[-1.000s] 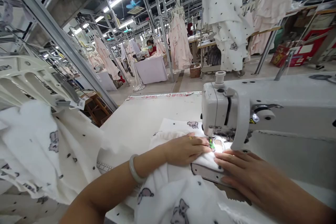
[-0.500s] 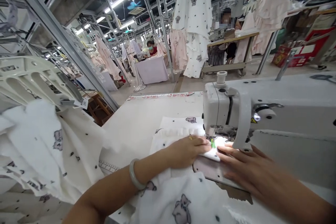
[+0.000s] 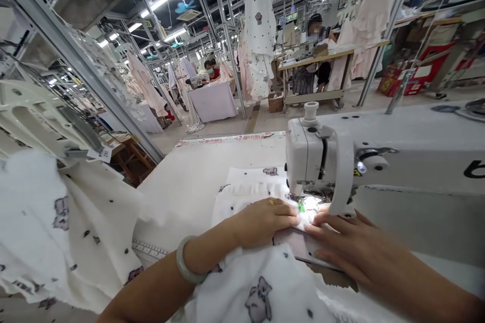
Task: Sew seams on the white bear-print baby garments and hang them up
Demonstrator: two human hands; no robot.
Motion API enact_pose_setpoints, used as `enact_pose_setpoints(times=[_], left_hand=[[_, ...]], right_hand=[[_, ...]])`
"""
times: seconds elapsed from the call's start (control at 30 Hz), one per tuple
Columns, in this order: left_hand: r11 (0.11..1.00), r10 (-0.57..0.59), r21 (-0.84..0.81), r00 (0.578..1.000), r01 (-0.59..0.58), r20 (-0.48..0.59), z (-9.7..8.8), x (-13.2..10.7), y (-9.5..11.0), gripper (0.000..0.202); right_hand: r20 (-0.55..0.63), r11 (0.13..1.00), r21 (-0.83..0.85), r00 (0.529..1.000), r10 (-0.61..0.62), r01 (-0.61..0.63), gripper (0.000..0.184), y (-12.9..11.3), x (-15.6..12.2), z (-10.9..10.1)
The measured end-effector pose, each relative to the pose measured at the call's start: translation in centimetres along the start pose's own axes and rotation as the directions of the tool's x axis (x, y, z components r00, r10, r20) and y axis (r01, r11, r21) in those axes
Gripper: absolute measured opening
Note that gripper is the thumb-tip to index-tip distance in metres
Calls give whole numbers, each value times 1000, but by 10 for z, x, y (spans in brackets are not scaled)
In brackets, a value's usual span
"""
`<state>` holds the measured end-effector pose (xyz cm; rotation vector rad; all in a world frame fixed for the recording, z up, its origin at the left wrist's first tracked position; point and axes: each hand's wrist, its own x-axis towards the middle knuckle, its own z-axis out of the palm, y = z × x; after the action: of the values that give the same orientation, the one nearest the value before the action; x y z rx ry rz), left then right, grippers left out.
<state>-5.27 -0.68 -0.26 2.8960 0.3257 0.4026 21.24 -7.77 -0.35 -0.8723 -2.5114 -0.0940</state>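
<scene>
The animal-print white fabric (image 3: 227,287) lies at the green presser foot (image 3: 301,206) of the sewing machine (image 3: 308,156) — my left hand (image 3: 263,221) rests on it (whether those fingers pinch, I cannot tell), and my right hand (image 3: 350,239), unclenched, thumb apart, touches it beside the foot.

white cloth (image 3: 288,282); grey animal prints, dark dots; rumpled; partly under sewing machine (image 3: 379,136) head

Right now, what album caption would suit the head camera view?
Left hand and right hand on white, animal-printed fabric at a glossy white sewing machine.
</scene>
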Motion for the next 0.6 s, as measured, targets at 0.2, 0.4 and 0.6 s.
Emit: enact_pose_setpoints(times=[0.2,0.4,0.6], left_hand=[[998,-51,24,998,52,-34,5,1,-3,32],[979,-198,64,980,195,31,1,9,-8,37],[974,-221,71,973,217,66,-1,11,-11,43]], right_hand=[[61,994,-21,992,110,-109,38,2,-6,7],[39,991,-58,992,122,-120,44,13,-11,16],[-30,994,-74,996,81,-83,43,15,-11,17]])
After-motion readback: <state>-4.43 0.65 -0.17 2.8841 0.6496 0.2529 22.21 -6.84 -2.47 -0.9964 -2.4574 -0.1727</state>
